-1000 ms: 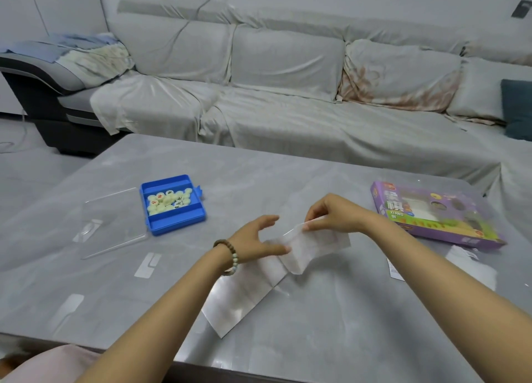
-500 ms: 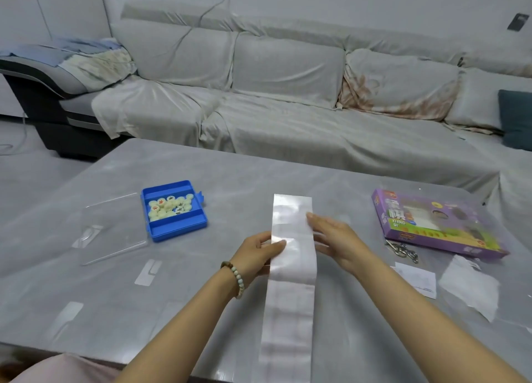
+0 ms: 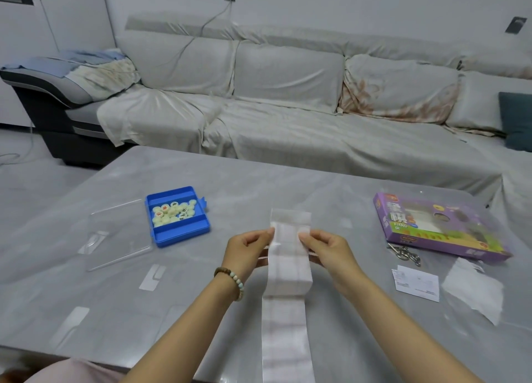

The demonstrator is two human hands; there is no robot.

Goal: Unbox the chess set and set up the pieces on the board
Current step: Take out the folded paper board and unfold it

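A folded white paper board [image 3: 289, 270] printed with faint grid lines stretches as a long strip from the table's middle to its near edge. My left hand [image 3: 249, 251] pinches its left edge and my right hand [image 3: 328, 250] pinches its right edge, near the far end. A blue tray [image 3: 177, 231] at the left holds several cream round chess pieces [image 3: 172, 212]. The purple chess set box [image 3: 437, 227] lies at the right.
A clear plastic lid [image 3: 115, 235] lies left of the blue tray. Metal ring puzzles [image 3: 404, 254], a printed slip [image 3: 417, 281] and a clear plastic bag [image 3: 475, 290] lie at the right. The grey table [image 3: 288, 181] stands before a covered sofa [image 3: 288, 109].
The paper board has gone from a crumpled fold to a straight strip lying toward me. Both hands have shifted to pinch its two side edges near the far end.
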